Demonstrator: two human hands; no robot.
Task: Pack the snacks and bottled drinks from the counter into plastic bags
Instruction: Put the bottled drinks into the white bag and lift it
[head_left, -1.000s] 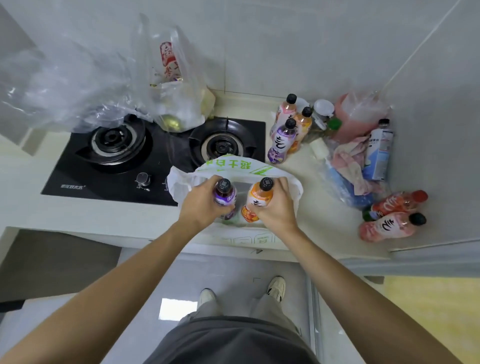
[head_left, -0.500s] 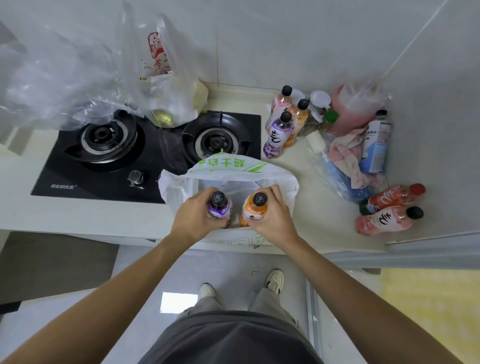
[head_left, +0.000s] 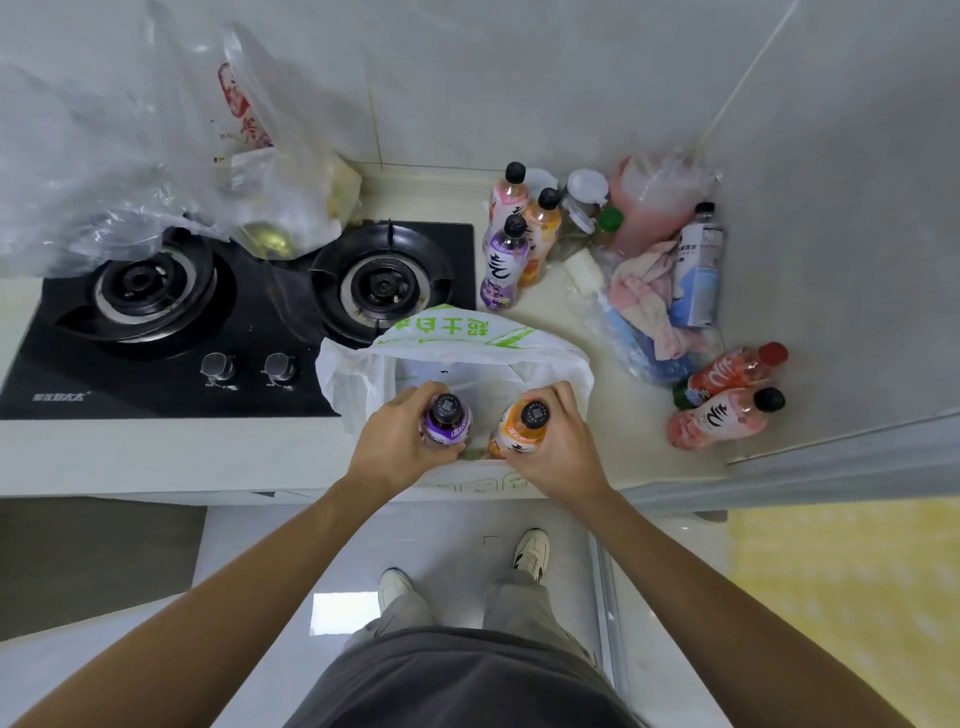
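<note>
**Hands seat two bottles in white bag**

Left hand (head_left: 397, 441) grasps the purple bottle (head_left: 447, 421); right hand (head_left: 558, 449) grasps the orange bottle (head_left: 522, 428). Both stand upright inside the white bag (head_left: 457, 338) on the bench (head_left: 597, 447). Three upright bottles (head_left: 514, 234) stand at 12 o'clock.

So the pale bench (head_left: 613, 441) has a black two-burner stove (head_left: 156, 332) set into its left side, with clear plastic bags (head_left: 171, 171) piled over the back of it. A white bag (head_left: 467, 348) with green print sits open at the front edge. Three bottles (head_left: 514, 244) stand upright by the back wall next to a pink cloth (head_left: 649, 301) and a white bottle (head_left: 698, 270), and two more bottles (head_left: 727, 395) lie on their sides at the right.
</note>
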